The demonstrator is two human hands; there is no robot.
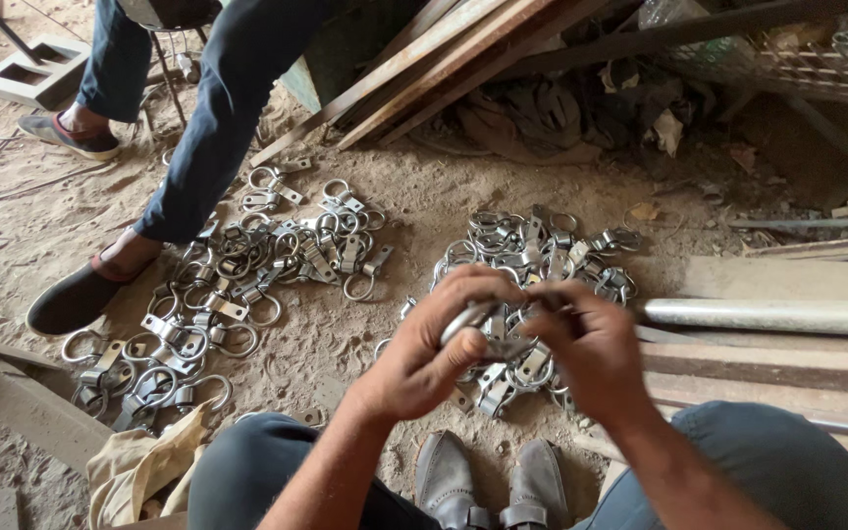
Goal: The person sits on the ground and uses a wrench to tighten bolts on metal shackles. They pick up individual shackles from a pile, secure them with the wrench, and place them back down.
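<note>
Both hands were up over the right-hand heap of ring clamps (542, 260): left hand (434, 344) pinched closed on a small metal ring clamp (478, 319), right hand (591, 344) curled closed on its other end, so the part bridged the fingertips of both, above the pile and off the dirt floor (424, 211). Risk as I judged it: the hold was fingertips only, so a slip would drop the clamp into the heap, where it'd be lost among identical parts. Sharp stamped edges could also nick a finger, and the second heap (238, 285) lay by another person's shoe (76, 294), easy to kick and scatter
</note>
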